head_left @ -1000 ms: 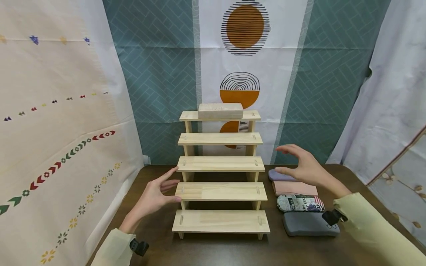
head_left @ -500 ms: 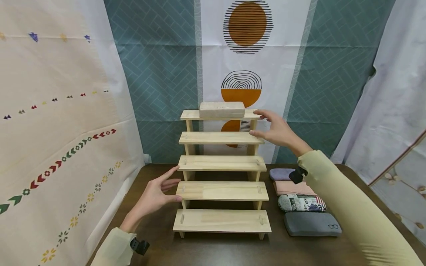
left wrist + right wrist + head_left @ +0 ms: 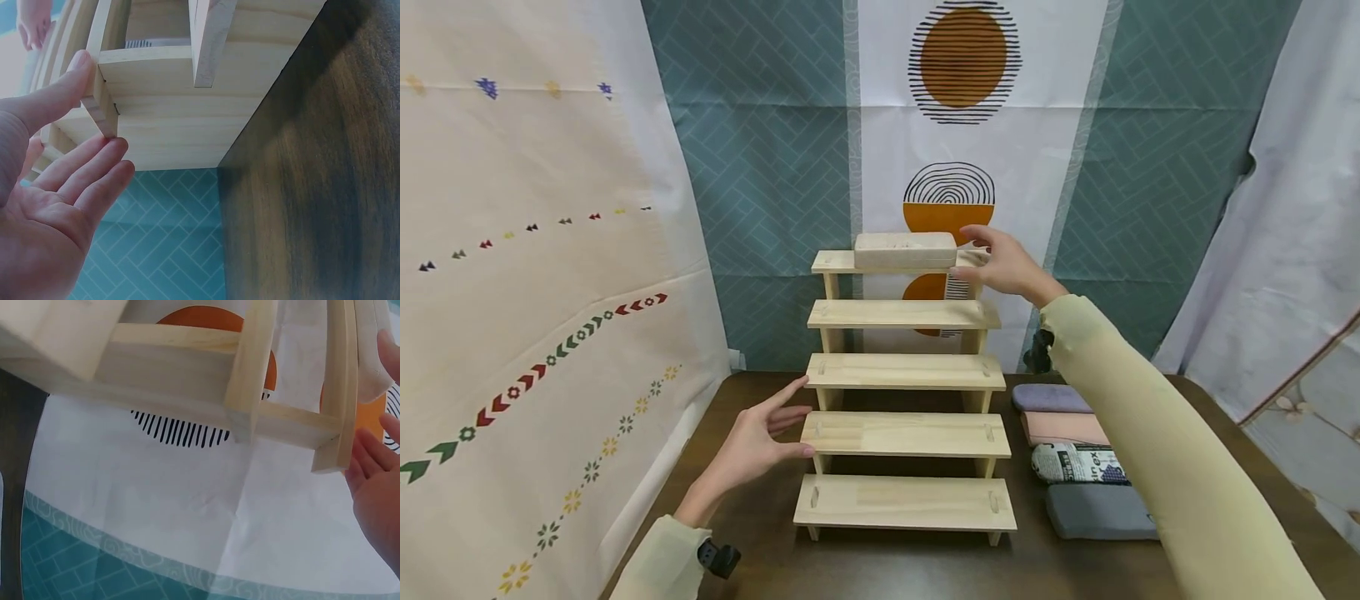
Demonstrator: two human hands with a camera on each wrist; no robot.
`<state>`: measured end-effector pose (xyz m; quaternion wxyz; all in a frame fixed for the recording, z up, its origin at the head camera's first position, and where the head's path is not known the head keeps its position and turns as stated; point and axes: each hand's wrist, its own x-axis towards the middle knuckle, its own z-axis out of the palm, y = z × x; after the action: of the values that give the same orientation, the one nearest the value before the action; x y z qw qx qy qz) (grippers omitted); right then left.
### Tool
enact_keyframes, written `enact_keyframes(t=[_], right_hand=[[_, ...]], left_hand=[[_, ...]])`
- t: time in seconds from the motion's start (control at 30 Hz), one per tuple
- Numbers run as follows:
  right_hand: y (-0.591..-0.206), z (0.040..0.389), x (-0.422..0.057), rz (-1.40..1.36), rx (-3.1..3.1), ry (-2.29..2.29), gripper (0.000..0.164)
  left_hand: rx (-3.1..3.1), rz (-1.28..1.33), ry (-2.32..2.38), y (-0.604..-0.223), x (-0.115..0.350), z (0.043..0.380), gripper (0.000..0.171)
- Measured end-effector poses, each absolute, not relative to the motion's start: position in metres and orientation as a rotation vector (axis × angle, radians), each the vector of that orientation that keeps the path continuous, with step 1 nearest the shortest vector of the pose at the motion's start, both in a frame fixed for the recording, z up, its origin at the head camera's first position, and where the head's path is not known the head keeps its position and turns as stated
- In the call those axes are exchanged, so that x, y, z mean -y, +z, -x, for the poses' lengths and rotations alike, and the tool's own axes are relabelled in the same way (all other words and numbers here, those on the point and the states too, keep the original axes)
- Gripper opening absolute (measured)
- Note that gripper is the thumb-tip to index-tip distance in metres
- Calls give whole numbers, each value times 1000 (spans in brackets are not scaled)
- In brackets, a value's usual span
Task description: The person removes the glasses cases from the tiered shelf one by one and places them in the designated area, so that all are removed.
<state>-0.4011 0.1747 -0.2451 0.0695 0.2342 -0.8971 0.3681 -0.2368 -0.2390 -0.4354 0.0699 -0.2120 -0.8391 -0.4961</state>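
Observation:
A five-tier wooden stepped rack (image 3: 906, 433) stands in the middle of the table. On its top step lies an off-white, box-shaped case (image 3: 906, 252) with rounded corners. My right hand (image 3: 1003, 265) is at the case's right end, thumb in front and fingers behind, spread apart. In the right wrist view the thumb (image 3: 390, 353) overlaps the case, though contact is unclear; the fingers are beside the step's end. My left hand (image 3: 748, 446) pinches the left end of the second step from the bottom. Its thumb (image 3: 75, 65) and fingertips meet opposite edges of that board (image 3: 100, 103).
Right of the rack, several cases lie in a column: purple (image 3: 1052, 398), pink (image 3: 1063, 428), newspaper-print (image 3: 1078, 463) and grey (image 3: 1101, 512). My right forearm (image 3: 1172, 450) passes over them. Cloth hangs behind (image 3: 760, 208) and on both sides of the dark table (image 3: 760, 558).
My right hand has moved left and up from above the cases to the right end of the off-white case. The left hand has stayed at the rack.

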Motion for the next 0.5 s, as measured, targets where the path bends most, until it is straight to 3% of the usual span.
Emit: enact_keyframes(t=[0.2,0.5], right_hand=[[-238,413,-163,-722,2775,1076,85],[-235,418,-149,-710,2794,1134,79]], left_hand=[[2544,636,-1480,-435,239,237,105],[2534,637,-1481,-436,241,237,105]])
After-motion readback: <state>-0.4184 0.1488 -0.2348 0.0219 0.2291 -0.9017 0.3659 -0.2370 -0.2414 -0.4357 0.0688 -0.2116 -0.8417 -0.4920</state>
